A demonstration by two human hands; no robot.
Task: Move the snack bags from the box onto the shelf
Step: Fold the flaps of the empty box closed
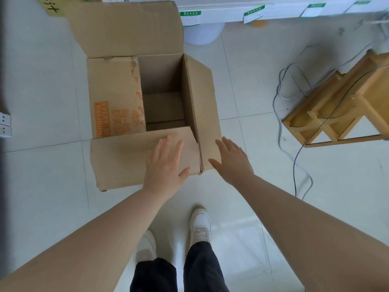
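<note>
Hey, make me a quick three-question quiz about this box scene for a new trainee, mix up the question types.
1. True or false: snack bags show inside the box.
2. Which hand lies over the near flap? A. left hand B. right hand C. neither
3. Fill in: the cables run across the floor to the wooden ____ on the right.

Key
1. False; the part of the inside that shows is bare cardboard.
2. A; the right hand is by the box's right corner, both hands open and holding nothing.
3. rack
</note>
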